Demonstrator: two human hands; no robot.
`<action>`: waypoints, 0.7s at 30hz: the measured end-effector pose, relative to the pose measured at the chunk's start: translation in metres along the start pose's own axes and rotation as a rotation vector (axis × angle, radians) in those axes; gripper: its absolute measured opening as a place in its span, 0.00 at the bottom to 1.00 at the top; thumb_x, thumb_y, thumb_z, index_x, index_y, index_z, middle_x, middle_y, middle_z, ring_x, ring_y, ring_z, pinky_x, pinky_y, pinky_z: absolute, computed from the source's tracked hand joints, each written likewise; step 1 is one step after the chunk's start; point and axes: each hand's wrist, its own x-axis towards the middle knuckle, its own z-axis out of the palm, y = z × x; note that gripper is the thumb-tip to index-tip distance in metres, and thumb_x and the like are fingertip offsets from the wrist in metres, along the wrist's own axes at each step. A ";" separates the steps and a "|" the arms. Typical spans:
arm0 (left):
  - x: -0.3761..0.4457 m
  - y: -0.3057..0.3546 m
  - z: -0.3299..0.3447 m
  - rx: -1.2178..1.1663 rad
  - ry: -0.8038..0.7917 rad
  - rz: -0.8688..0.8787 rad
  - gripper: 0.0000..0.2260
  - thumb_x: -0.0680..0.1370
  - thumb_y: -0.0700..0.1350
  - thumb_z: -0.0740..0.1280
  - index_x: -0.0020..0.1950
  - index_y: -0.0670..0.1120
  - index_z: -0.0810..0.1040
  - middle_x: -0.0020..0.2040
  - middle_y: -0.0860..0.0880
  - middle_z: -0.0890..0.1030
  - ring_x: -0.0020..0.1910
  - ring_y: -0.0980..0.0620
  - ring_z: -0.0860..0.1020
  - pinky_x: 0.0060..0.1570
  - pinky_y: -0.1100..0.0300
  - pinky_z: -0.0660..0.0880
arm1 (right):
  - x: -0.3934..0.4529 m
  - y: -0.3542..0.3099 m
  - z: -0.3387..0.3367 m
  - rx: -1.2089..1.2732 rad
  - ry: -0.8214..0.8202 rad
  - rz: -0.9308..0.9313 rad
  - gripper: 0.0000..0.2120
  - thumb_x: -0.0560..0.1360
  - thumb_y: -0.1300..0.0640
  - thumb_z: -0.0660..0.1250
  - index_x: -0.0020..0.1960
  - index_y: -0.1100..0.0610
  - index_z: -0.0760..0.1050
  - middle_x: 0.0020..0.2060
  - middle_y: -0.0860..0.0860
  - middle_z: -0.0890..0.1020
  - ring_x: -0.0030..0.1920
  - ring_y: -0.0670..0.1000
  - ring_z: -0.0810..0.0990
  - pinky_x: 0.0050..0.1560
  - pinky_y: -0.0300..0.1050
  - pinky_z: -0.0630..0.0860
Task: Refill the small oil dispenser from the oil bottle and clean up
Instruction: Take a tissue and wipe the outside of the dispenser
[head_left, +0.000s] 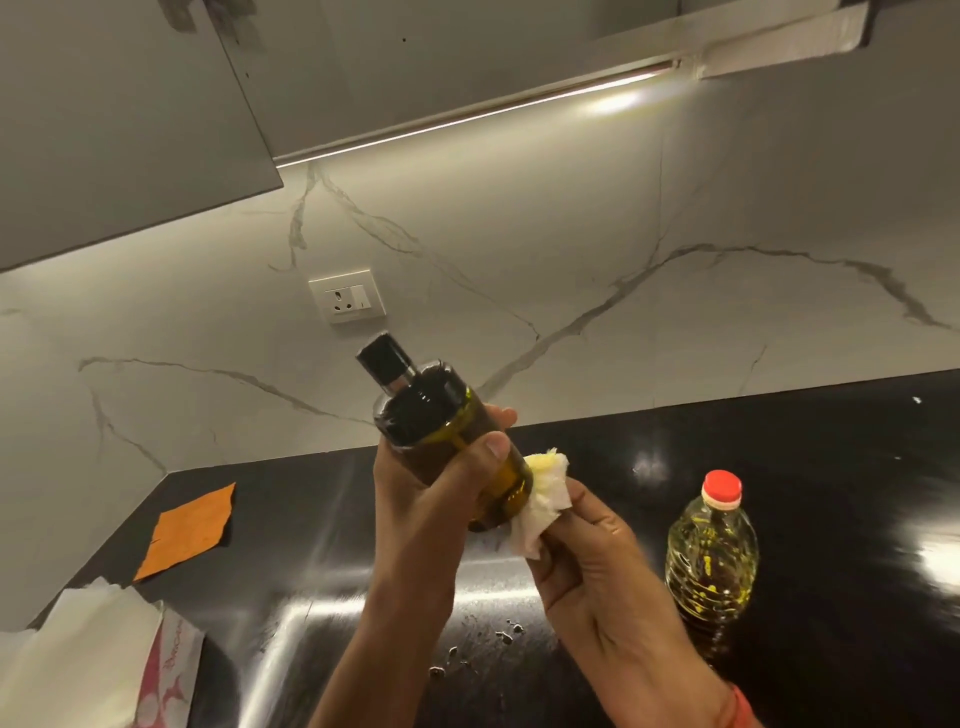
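Observation:
My left hand (431, 483) grips the small oil dispenser (436, 421), a dark glass bottle with a black cap, tilted in the air above the black counter (831, 467). My right hand (587, 556) pinches a crumpled white tissue (540, 504), stained yellow with oil, against the dispenser's lower end. The plastic oil bottle (712, 556) with a red cap stands upright on the counter to the right, part full of yellow oil.
An orange cloth (189, 530) lies on the counter at the left. A pack of white tissues (93, 660) sits at the lower left corner. Small oil drops (483, 649) spot the counter below my hands. A wall socket (347, 296) is on the marble backsplash.

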 end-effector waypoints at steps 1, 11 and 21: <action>-0.003 -0.001 0.001 -0.011 -0.010 -0.011 0.27 0.67 0.52 0.73 0.60 0.37 0.78 0.53 0.43 0.87 0.54 0.45 0.85 0.48 0.55 0.82 | 0.003 0.000 -0.002 0.018 0.017 0.004 0.12 0.67 0.68 0.69 0.48 0.63 0.84 0.43 0.60 0.87 0.39 0.52 0.87 0.36 0.39 0.83; -0.005 -0.001 0.005 0.022 0.012 -0.020 0.31 0.66 0.52 0.74 0.62 0.34 0.76 0.52 0.43 0.87 0.53 0.45 0.85 0.45 0.60 0.81 | -0.003 0.008 -0.014 0.013 -0.002 0.074 0.12 0.67 0.69 0.67 0.48 0.64 0.84 0.41 0.60 0.86 0.37 0.51 0.86 0.35 0.38 0.82; -0.018 -0.010 0.016 0.035 -0.019 -0.025 0.28 0.65 0.49 0.76 0.61 0.38 0.77 0.52 0.43 0.87 0.50 0.46 0.86 0.44 0.61 0.81 | 0.001 0.016 -0.019 0.056 0.054 0.157 0.14 0.74 0.70 0.68 0.59 0.67 0.79 0.46 0.61 0.85 0.41 0.52 0.86 0.43 0.41 0.82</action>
